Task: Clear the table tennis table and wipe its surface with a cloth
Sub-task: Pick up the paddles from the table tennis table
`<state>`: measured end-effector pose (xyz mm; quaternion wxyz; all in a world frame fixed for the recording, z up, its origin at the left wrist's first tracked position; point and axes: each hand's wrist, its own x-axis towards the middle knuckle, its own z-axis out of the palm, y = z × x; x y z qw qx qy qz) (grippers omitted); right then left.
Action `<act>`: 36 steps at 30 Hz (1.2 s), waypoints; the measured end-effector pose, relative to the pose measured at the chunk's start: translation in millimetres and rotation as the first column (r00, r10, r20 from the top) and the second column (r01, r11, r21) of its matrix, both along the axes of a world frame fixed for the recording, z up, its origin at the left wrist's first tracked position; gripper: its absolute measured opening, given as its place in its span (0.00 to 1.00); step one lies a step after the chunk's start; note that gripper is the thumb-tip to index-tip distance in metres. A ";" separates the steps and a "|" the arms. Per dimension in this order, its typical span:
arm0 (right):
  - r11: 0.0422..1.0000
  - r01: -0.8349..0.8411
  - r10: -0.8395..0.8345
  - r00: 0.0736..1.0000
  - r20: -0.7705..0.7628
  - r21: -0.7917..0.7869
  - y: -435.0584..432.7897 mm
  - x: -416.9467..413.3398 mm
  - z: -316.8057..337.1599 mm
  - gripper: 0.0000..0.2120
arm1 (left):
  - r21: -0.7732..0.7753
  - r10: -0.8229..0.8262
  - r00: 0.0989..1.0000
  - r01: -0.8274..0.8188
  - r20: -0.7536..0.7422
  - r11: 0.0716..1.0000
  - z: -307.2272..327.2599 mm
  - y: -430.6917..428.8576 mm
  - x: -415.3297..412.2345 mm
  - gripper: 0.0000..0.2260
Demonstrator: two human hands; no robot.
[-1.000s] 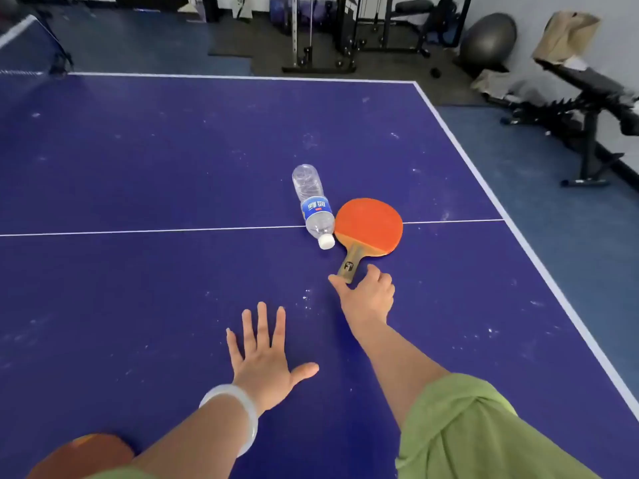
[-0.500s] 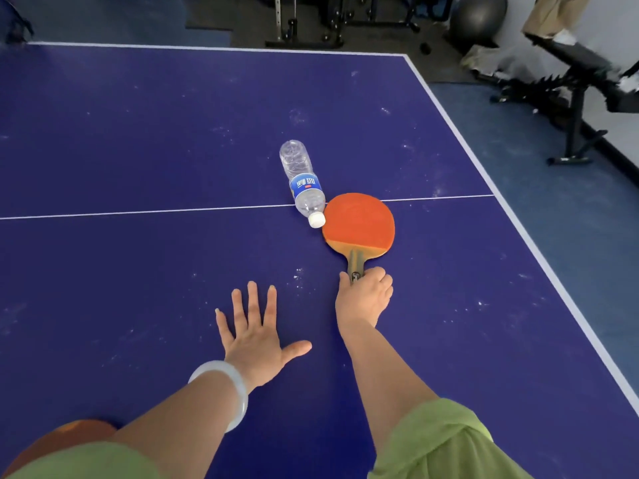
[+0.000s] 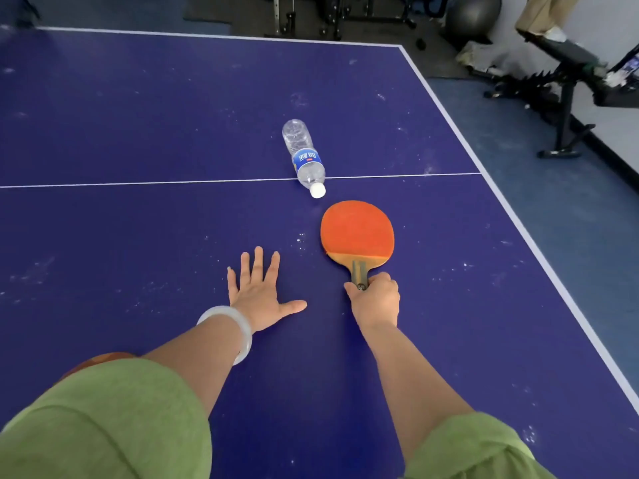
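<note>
1. Left hand (image 3: pixel 259 299) lies flat, palm down on the desk (image 3: pixel 138 236), 4 fingers straight, thumb spread to the right.
2. Right hand (image 3: pixel 378 300) curls round the handle of the paddle (image 3: pixel 358 233).
3. Both forearms reach forward, bare below rolled green sleeves (image 3: pixel 114 420).

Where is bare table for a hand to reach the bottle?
Free: blue table left of the clear plastic bottle and beyond the flat left hand. Tight: the gap between bottle cap and the orange wooden paddle gripped by the right hand.
</note>
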<state>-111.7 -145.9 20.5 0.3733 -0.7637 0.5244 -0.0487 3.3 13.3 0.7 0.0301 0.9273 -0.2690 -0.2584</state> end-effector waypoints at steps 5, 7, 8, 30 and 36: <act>0.985 -0.128 0.136 0.989 -0.065 0.118 37.7 -62.3 1.4 0.11 | -0.045 -0.076 0.996 0.078 0.044 0.996 -6.1 35.8 -50.0 0.52; 0.970 -0.147 0.158 0.986 -0.046 0.194 58.8 -92.3 1.0 0.11 | -0.055 -0.080 0.995 0.083 0.062 0.995 -7.2 47.9 -73.8 0.51; 0.970 -0.128 0.138 0.990 -0.036 0.209 68.7 -106.9 0.9 0.11 | -0.060 -0.079 0.995 0.083 0.068 0.995 -7.6 54.0 -85.0 0.50; 0.862 -0.034 -0.052 0.987 0.154 0.505 216.3 -190.6 39.1 0.18 | -0.239 0.025 0.994 0.001 0.104 0.971 28.9 210.2 -201.1 0.37; 0.684 -0.162 -0.040 0.965 0.259 0.711 246.9 -176.3 45.0 0.10 | -0.455 0.335 0.939 -0.265 0.080 0.850 42.4 257.4 -217.9 0.32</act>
